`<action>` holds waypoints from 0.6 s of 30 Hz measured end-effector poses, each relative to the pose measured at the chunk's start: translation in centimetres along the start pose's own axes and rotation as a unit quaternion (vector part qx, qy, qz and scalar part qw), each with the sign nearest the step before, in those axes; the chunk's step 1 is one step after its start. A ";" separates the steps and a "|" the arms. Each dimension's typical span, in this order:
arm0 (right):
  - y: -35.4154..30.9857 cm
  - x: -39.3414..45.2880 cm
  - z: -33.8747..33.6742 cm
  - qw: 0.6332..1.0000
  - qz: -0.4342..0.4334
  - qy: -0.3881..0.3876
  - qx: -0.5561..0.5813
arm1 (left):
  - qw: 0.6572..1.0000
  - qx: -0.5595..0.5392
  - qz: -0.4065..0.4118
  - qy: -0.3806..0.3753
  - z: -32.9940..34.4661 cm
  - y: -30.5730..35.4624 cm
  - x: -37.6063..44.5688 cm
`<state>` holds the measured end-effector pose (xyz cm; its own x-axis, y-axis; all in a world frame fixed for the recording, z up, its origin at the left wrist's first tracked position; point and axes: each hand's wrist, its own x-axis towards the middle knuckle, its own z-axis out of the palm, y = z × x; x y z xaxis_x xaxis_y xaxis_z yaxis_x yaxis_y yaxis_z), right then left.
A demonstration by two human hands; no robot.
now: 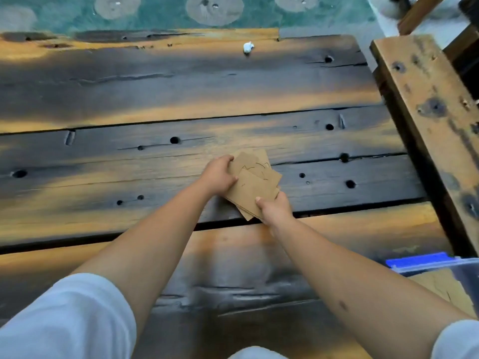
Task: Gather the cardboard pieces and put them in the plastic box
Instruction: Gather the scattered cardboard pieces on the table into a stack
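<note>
A small stack of brown cardboard pieces (255, 181) with thin black lines drawn on them is held just above the dark wooden table (155, 99), near its middle. My left hand (219, 174) grips the stack's left edge. My right hand (274, 207) pinches its near corner, thumb on top. At the lower right stands the clear plastic box (466, 270) with a blue clip (420, 260) on its rim. More cardboard (440, 286) lies inside it. My right forearm hides part of the box.
A small white crumpled scrap (248, 47) lies near the table's far edge. A wooden bench or beam (425, 99) runs along the right side. Beyond the table is a green patterned floor (155, 11).
</note>
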<state>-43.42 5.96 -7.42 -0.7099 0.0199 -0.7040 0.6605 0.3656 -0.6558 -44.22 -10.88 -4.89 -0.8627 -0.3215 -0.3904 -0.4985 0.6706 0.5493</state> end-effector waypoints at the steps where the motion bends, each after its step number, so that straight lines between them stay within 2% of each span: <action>1: -0.1 0.5 0.4 1.000 0.008 0.007 0.011 | 1.000 0.004 0.003 -0.008 0.0 0.1 1.0; 10: -0.4 3.6 3.2 0.986 0.078 0.112 0.098 | 0.996 0.038 0.012 -0.082 1.4 -0.3 7.9; 18: -2.0 4.0 5.2 0.974 0.124 0.113 0.153 | 0.987 0.115 0.049 -0.099 1.7 -0.8 10.2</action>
<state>-46.27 0.45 -10.36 -0.5328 0.2890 -0.7954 0.8354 0.0291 -0.5489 -52.48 -13.54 -10.57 -0.8611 -0.1251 -0.4929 -0.3606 0.8337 0.4183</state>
